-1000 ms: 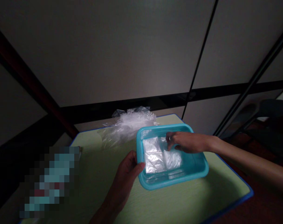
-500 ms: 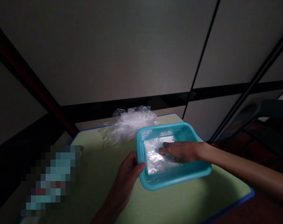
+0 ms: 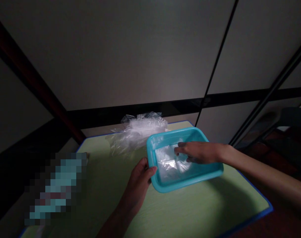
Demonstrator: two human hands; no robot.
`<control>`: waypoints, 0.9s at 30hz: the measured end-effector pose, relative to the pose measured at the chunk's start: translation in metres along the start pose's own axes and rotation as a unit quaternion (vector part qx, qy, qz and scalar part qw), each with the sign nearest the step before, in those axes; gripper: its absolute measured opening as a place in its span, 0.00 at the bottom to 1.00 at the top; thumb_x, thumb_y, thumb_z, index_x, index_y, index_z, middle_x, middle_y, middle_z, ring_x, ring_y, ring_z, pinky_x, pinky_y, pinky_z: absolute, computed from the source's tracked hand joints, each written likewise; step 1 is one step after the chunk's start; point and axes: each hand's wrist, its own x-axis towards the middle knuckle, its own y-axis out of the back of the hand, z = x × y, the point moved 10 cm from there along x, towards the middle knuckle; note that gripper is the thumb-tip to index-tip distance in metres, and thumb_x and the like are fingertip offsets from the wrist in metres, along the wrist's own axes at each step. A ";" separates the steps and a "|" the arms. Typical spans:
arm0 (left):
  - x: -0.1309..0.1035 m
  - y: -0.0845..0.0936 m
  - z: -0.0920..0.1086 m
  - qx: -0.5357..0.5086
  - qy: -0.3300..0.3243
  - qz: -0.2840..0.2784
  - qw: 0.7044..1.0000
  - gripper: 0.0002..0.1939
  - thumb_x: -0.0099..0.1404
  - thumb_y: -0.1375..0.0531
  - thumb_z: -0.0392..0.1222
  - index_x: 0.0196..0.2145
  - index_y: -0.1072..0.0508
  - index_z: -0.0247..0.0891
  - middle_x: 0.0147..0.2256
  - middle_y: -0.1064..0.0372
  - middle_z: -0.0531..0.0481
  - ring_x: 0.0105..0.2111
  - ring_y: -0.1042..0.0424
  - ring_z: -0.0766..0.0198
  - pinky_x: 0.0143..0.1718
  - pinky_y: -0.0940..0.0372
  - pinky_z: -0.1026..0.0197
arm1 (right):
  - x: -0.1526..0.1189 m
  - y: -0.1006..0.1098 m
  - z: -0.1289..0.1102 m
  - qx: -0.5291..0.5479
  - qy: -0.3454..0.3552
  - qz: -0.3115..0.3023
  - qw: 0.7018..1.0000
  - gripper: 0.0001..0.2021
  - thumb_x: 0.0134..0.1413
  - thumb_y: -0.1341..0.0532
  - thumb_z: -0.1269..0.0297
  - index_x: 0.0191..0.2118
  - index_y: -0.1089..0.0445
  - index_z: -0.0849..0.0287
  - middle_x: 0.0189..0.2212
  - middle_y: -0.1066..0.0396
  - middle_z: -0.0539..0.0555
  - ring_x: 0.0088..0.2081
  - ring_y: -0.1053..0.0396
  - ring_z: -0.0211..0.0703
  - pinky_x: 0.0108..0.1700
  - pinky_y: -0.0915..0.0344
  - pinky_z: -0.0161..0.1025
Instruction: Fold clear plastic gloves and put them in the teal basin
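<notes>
A turquoise rectangular basin is tilted above the green table. My left hand grips its left rim, thumb on top and fingers behind. Inside, a flat, creased clear plastic sheet or bag lies on the bottom. My right hand reaches in over the right rim, its curled fingers at the plastic; whether they pinch it cannot be made out.
Crumpled clear plastic is heaped at the back edge of the green table. A pixelated turquoise item is at the left. Pale panels with a dark band stand behind.
My right hand has shifted slightly up and to the right inside the basin. The plastic in it has changed shape at its right side. The basin's near side sits slightly higher in view.
</notes>
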 end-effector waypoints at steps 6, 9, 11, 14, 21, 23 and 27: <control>0.015 -0.011 0.001 0.000 -0.010 -0.002 1.000 0.08 0.48 0.39 0.39 0.25 0.36 0.36 0.20 0.45 0.58 0.22 0.41 0.70 0.25 0.43 0.67 | -0.007 0.013 0.033 -0.014 -0.016 0.065 0.998 0.16 0.50 0.47 0.76 0.47 0.37 0.60 0.41 0.33 0.57 0.42 0.34 0.45 0.41 0.38 0.38; 0.026 -0.020 0.001 -0.002 -0.015 -0.003 1.000 0.09 0.47 0.40 0.40 0.23 0.38 0.36 0.20 0.44 0.58 0.23 0.40 0.70 0.25 0.44 0.67 | -0.015 0.027 0.045 -0.044 -0.050 0.113 0.991 0.15 0.52 0.48 0.74 0.46 0.37 0.60 0.40 0.32 0.57 0.41 0.34 0.45 0.40 0.38 0.37; 0.036 -0.027 0.000 -0.008 -0.015 -0.001 1.000 0.10 0.46 0.40 0.40 0.21 0.39 0.37 0.20 0.43 0.58 0.23 0.40 0.70 0.25 0.44 0.67 | -0.024 0.038 0.053 -0.074 -0.087 0.149 0.982 0.13 0.53 0.49 0.72 0.45 0.36 0.59 0.40 0.32 0.56 0.39 0.33 0.46 0.38 0.37 0.38; 0.054 -0.036 -0.003 -0.024 -0.012 0.010 1.000 0.10 0.44 0.40 0.39 0.20 0.41 0.37 0.20 0.42 0.58 0.22 0.41 0.71 0.24 0.44 0.67 | -0.039 0.051 0.076 -0.112 -0.154 0.210 0.959 0.11 0.53 0.49 0.69 0.43 0.36 0.58 0.42 0.34 0.57 0.38 0.32 0.48 0.34 0.35 0.39; 0.104 -0.050 -0.016 -0.060 0.013 0.032 0.998 0.12 0.39 0.40 0.38 0.17 0.43 0.38 0.16 0.44 0.59 0.19 0.42 0.71 0.20 0.49 0.69 | -0.061 0.044 0.141 -0.052 -0.177 0.353 0.917 0.17 0.52 0.49 0.61 0.45 0.38 0.63 0.48 0.39 0.63 0.47 0.37 0.52 0.47 0.39 0.45; 0.115 -0.054 -0.018 -0.059 0.015 0.031 0.998 0.11 0.39 0.40 0.37 0.17 0.43 0.38 0.15 0.45 0.60 0.19 0.43 0.72 0.20 0.49 0.69 | -0.065 0.038 0.158 -0.005 -0.185 0.375 0.908 0.18 0.51 0.49 0.58 0.45 0.38 0.64 0.47 0.38 0.63 0.47 0.37 0.52 0.48 0.40 0.46; 0.132 -0.056 -0.024 -0.054 0.021 0.031 0.998 0.11 0.38 0.40 0.37 0.17 0.42 0.37 0.14 0.45 0.60 0.17 0.44 0.72 0.19 0.51 0.69 | -0.066 0.023 0.181 0.074 -0.214 0.377 0.898 0.21 0.50 0.49 0.54 0.47 0.40 0.62 0.43 0.34 0.61 0.42 0.34 0.51 0.42 0.36 0.44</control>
